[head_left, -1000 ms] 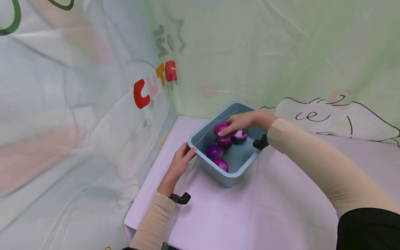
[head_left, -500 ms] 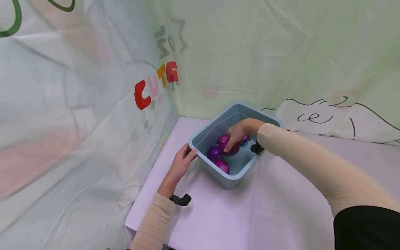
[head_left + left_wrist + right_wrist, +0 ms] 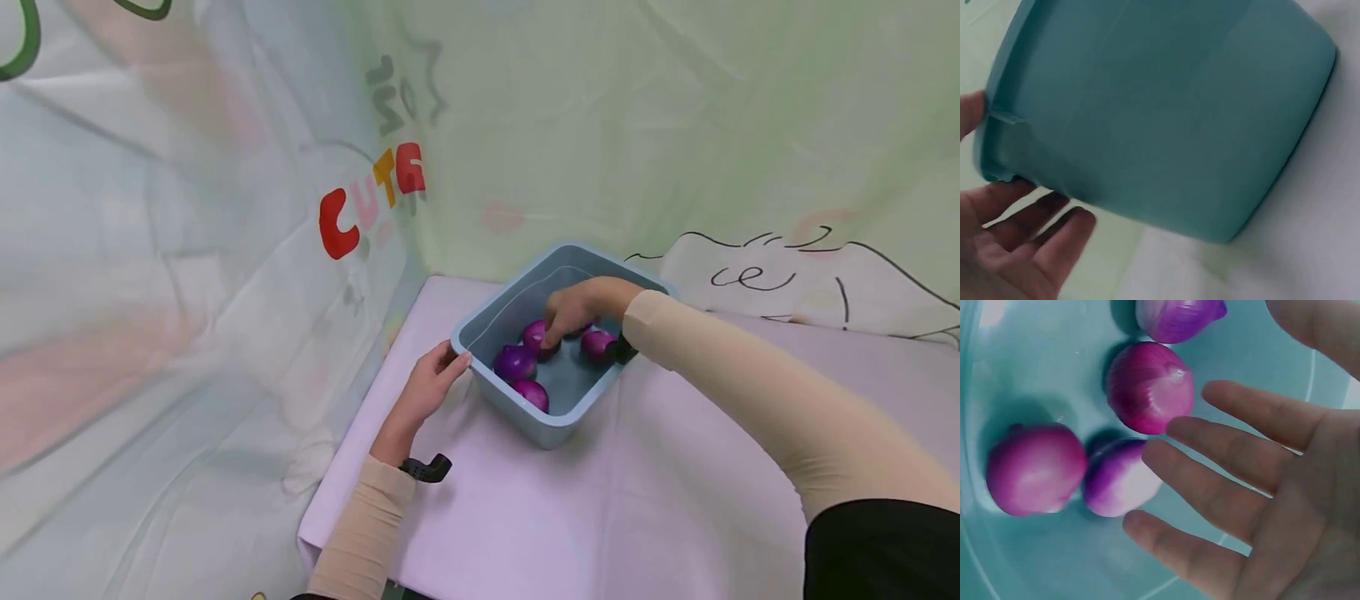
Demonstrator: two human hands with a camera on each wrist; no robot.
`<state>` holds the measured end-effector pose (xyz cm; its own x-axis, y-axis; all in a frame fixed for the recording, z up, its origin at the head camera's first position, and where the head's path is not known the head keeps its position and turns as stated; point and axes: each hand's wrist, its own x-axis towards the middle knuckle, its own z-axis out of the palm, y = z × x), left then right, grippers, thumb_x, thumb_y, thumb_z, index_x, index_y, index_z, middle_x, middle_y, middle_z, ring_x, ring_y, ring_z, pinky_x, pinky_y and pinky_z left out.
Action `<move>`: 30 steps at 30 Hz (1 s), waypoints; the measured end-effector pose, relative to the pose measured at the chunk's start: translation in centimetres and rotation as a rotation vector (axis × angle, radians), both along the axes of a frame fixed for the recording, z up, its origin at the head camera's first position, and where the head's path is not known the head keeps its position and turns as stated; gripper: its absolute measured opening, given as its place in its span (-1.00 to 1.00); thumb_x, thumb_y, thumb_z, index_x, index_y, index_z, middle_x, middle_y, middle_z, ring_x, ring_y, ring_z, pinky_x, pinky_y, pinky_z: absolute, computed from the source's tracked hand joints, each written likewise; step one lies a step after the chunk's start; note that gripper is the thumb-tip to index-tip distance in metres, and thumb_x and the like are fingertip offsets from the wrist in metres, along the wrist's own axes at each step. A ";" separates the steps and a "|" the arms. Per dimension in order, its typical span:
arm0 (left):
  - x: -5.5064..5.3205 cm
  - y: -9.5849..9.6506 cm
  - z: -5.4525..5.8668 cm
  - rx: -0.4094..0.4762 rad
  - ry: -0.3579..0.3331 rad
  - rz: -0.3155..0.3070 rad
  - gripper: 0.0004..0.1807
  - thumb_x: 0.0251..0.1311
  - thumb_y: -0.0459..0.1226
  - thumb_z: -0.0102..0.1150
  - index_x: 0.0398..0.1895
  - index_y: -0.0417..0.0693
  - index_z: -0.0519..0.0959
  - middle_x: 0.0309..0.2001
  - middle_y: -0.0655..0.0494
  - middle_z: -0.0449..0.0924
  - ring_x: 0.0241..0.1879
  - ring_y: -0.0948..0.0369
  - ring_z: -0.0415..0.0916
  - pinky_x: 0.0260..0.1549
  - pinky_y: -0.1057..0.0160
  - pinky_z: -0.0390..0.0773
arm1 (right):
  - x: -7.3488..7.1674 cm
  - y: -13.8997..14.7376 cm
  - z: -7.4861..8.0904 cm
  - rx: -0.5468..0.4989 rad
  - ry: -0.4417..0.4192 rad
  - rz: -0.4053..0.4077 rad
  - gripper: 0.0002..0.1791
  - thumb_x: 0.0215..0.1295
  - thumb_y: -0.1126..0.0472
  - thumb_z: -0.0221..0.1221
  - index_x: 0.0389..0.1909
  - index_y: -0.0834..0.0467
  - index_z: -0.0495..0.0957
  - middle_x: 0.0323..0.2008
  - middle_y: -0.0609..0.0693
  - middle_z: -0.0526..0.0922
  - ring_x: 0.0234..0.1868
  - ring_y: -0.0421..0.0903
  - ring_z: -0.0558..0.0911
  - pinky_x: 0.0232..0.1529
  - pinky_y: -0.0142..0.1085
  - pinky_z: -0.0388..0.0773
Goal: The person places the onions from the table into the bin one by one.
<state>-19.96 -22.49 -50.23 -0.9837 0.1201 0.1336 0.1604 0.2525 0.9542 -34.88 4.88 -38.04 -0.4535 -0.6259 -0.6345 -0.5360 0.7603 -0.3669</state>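
Observation:
A light-blue plastic tub (image 3: 551,421) sits on the table with several purple onions inside. My left hand (image 3: 427,387) holds its left corner, thumb at the rim and fingers around the outside, as the left wrist view shows. My right hand (image 3: 573,308) reaches down into the tub. In the right wrist view its fingers are spread and fairly straight, with fingertips at or beside a round onion (image 3: 1149,387) and a purple-white onion (image 3: 1122,478). Another onion (image 3: 1035,469) lies farther left. Near the front of the tub are a dark purple onion (image 3: 515,363) and a pinker one (image 3: 531,395).
A pale lilac cloth covers the table (image 3: 525,517). Printed fabric hangs close behind the tub and along the left side (image 3: 187,333). The tub's raised walls surround the right hand.
The right hand, earlier on a top onion, has gone lower into the tub. An onion now shows by the right wrist, and the onions lie more spread out. The left hand stays at the corner.

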 end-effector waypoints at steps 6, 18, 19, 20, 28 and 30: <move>-1.0 -0.5 1.8 -0.170 -0.006 -0.042 -0.17 0.38 0.15 0.27 0.59 0.04 0.28 0.36 0.00 0.49 0.31 0.05 0.47 0.20 -0.07 0.56 | 1.2 1.5 1.8 -0.155 0.146 -0.069 -0.36 0.49 -0.03 0.22 0.36 0.36 0.47 0.25 0.27 0.54 0.28 0.24 0.50 0.30 0.15 0.47; -4.3 -0.8 7.2 -0.788 0.141 -0.229 -0.12 0.41 0.19 0.20 0.56 -0.21 0.29 0.49 -0.06 0.34 0.44 -0.01 0.32 0.40 0.00 0.32 | 7.0 6.7 3.7 -0.409 0.370 -0.238 -0.25 0.54 -0.16 0.14 0.47 0.32 0.36 0.38 0.26 0.46 0.41 0.25 0.39 0.40 0.17 0.31; -4.5 -0.9 7.6 -0.827 0.156 -0.242 -0.12 0.41 0.18 0.21 0.54 -0.25 0.31 0.48 -0.09 0.35 0.45 -0.01 0.29 0.42 0.00 0.29 | 7.5 7.1 3.4 -0.425 0.401 -0.256 -0.24 0.53 -0.16 0.15 0.46 0.33 0.36 0.38 0.27 0.46 0.40 0.25 0.40 0.40 0.18 0.30; -4.5 -0.9 7.9 -0.855 0.166 -0.251 -0.13 0.41 0.16 0.22 0.52 -0.28 0.33 0.46 -0.13 0.36 0.45 -0.03 0.29 0.42 -0.01 0.29 | 8.0 7.5 3.1 -0.435 0.427 -0.274 -0.24 0.53 -0.16 0.15 0.46 0.34 0.35 0.38 0.28 0.46 0.41 0.26 0.40 0.40 0.19 0.30; -5.3 -1.1 8.2 -0.903 0.118 -0.278 0.00 0.41 0.26 0.13 0.61 -0.25 0.13 0.63 -0.16 -0.03 0.60 -0.06 -0.11 0.52 -0.09 0.04 | 9.4 8.9 -0.6 -0.299 0.647 -0.440 -0.03 0.47 -0.31 0.12 0.58 0.32 0.16 0.53 0.45 0.10 0.53 0.48 -0.01 0.28 0.64 -0.21; -6.4 -0.1 8.3 -0.942 0.133 -0.269 0.02 0.44 0.33 -0.02 0.65 -0.20 0.05 0.65 -0.16 -0.14 0.62 -0.06 -0.25 0.53 -0.15 -0.07 | 8.5 9.0 -0.9 -0.254 0.661 -0.490 0.03 0.47 -0.38 0.05 0.61 0.31 0.06 0.56 0.47 -0.01 0.54 0.50 -0.13 0.24 0.67 -0.35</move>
